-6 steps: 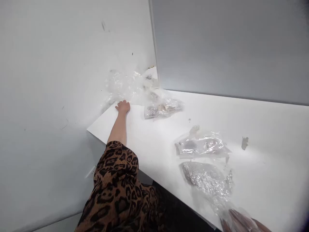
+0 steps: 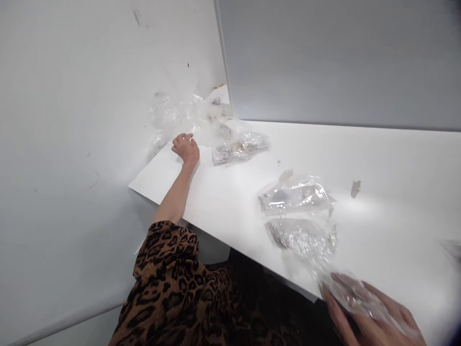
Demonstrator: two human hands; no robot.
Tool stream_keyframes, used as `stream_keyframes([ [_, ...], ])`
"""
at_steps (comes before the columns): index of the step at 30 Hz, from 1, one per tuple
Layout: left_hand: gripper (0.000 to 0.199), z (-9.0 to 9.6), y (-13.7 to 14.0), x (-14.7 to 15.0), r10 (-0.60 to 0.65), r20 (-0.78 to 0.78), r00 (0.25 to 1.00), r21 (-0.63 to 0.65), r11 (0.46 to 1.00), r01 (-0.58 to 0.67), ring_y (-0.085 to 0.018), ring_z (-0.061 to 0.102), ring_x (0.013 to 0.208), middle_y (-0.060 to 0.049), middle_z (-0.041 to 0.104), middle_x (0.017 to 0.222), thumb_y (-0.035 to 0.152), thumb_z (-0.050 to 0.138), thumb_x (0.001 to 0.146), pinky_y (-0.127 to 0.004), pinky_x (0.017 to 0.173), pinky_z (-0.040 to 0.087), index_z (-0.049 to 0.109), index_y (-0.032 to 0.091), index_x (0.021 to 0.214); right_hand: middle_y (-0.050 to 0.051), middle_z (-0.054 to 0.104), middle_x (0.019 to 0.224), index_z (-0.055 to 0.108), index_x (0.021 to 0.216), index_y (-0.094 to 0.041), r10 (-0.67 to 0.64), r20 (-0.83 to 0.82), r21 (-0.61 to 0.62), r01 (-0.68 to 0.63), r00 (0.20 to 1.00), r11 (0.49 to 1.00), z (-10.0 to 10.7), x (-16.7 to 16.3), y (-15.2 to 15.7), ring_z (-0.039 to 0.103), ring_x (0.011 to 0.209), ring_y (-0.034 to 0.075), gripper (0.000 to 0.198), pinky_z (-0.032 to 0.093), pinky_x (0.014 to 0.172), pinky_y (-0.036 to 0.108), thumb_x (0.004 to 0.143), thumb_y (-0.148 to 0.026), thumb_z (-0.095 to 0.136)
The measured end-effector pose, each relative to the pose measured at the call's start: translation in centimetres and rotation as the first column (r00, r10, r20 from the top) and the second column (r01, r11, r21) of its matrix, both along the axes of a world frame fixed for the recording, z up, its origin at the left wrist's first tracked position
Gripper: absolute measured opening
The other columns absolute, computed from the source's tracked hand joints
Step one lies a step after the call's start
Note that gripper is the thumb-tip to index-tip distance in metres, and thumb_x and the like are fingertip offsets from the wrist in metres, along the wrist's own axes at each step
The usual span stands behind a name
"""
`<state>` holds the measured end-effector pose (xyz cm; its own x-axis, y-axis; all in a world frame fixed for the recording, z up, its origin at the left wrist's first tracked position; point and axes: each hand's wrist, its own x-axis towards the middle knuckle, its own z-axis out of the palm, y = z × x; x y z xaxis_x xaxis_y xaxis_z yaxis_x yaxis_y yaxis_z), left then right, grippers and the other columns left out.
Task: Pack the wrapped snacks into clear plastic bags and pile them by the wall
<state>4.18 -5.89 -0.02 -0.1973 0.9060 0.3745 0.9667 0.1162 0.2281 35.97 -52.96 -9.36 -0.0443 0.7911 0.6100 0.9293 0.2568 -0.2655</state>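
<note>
At the far left end of the table, my left hand (image 2: 186,148) rests with its fingers apart, at the near edge of a heap of crumpled clear plastic bags (image 2: 173,113). To its right lies a clear bag with brownish contents (image 2: 240,148). At the lower right, my right hand (image 2: 374,312) is closed on a clear plastic bag (image 2: 355,294), whose film crosses the fingers. Just beyond it lie a crinkled, shiny clear bag (image 2: 304,238) and a flat clear packet (image 2: 297,196). What the bags contain is too blurred to name.
The white table (image 2: 223,192) runs from the left corner to the right, along a grey panel (image 2: 338,62) and a white wall (image 2: 72,96). A small greyish scrap (image 2: 356,188) lies at the right. Another piece of clear plastic (image 2: 452,250) shows at the right edge.
My left hand has lifted its wrist and curled its fingers slightly. My right hand has come further into view with the plastic bag. The whole view has shifted a little.
</note>
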Motion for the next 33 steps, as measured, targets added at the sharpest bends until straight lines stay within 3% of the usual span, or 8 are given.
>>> stream_keyframes([
  [4,0.046,0.1,-8.6,5.7,-0.461,0.068,0.885,0.084,0.886,0.456,-0.028,0.045,0.144,-0.010,0.060,0.144,0.042,0.032,0.107,-0.048,0.124,0.031,0.064,0.023,0.136,0.010,0.076,0.110,0.071,0.113,-0.020,-0.031,0.098,-0.008,0.032,0.995,0.999,1.6,-0.6,0.9,0.069,0.102,0.029,0.017,0.048,0.086,0.039,0.096,-0.018,0.067],
  [7,0.054,-0.1,-15.5,9.5,-0.817,0.167,0.552,0.017,0.563,0.827,-0.028,0.052,0.137,-0.009,0.066,0.137,0.061,0.039,0.103,-0.050,0.122,0.032,0.068,0.024,0.130,0.008,0.076,0.110,0.071,0.111,-0.020,-0.055,0.088,-0.028,0.057,0.995,0.998,1.8,-1.0,1.0,0.068,0.105,0.028,0.015,0.047,0.089,0.038,0.096,-0.020,0.069],
  [10,0.075,-0.6,-20.9,12.2,-0.920,0.256,0.295,-0.090,0.282,0.955,-0.034,0.047,0.143,-0.013,0.057,0.153,0.079,0.047,0.091,-0.056,0.122,0.031,0.062,0.028,0.143,0.007,0.076,0.112,0.072,0.113,-0.021,-0.069,0.095,-0.042,0.073,0.993,0.996,1.7,-1.1,0.9,0.068,0.106,0.026,0.016,0.046,0.090,0.037,0.098,-0.021,0.067],
  [13,0.088,-1.1,-24.2,13.5,-0.923,0.302,0.238,-0.186,0.188,0.964,-0.038,0.033,0.155,-0.010,0.044,0.165,0.089,0.053,0.080,-0.062,0.128,0.019,0.056,0.034,0.149,0.008,0.075,0.114,0.073,0.112,-0.022,-0.058,0.080,-0.040,0.061,0.995,0.997,1.7,-1.0,0.9,0.066,0.106,0.026,0.016,0.044,0.089,0.038,0.098,-0.022,0.064],
  [19,0.111,-1.6,-27.3,12.8,-0.940,0.265,0.216,-0.299,0.134,0.945,-0.042,0.014,0.163,-0.005,0.032,0.172,0.094,0.066,0.061,-0.066,0.132,-0.002,0.044,0.043,0.157,0.010,0.073,0.117,0.070,0.117,-0.019,-0.010,0.042,0.001,0.010,0.999,1.000,1.7,-0.8,1.1,0.063,0.107,0.026,0.020,0.042,0.088,0.039,0.102,-0.023,0.058],
  [22,0.103,-1.6,-28.2,12.4,-0.952,0.222,0.213,-0.310,0.138,0.941,-0.042,0.019,0.161,-0.009,0.034,0.171,0.091,0.060,0.072,-0.067,0.130,0.003,0.043,0.037,0.159,0.011,0.073,0.117,0.066,0.127,-0.018,-0.022,-0.029,0.005,0.023,0.999,1.000,1.6,-0.9,1.3,0.063,0.105,0.026,0.027,0.042,0.085,0.039,0.103,-0.025,0.055],
  [28,0.074,-1.4,-29.0,14.0,-0.806,0.504,0.310,-0.047,0.333,0.942,-0.030,0.055,0.142,-0.010,0.065,0.147,0.077,0.030,0.098,-0.055,0.126,0.032,0.064,0.029,0.142,0.010,0.073,0.116,0.067,0.129,-0.023,0.007,-0.464,-0.052,-0.035,0.886,0.998,1.6,-0.3,1.6,0.065,0.106,0.028,0.033,0.050,0.090,0.044,0.102,-0.041,0.058],
  [33,0.068,-0.5,-29.3,17.5,-0.401,0.913,0.069,0.187,0.565,0.804,-0.027,0.060,0.138,-0.007,0.072,0.137,0.072,0.038,0.100,-0.044,0.119,0.046,0.067,0.023,0.138,0.010,0.068,0.123,0.065,0.128,-0.026,-0.023,-0.894,-0.103,-0.156,0.447,0.982,2.8,-0.1,2.4,0.066,0.103,0.024,0.050,0.058,0.088,0.043,0.091,-0.059,0.071],
])
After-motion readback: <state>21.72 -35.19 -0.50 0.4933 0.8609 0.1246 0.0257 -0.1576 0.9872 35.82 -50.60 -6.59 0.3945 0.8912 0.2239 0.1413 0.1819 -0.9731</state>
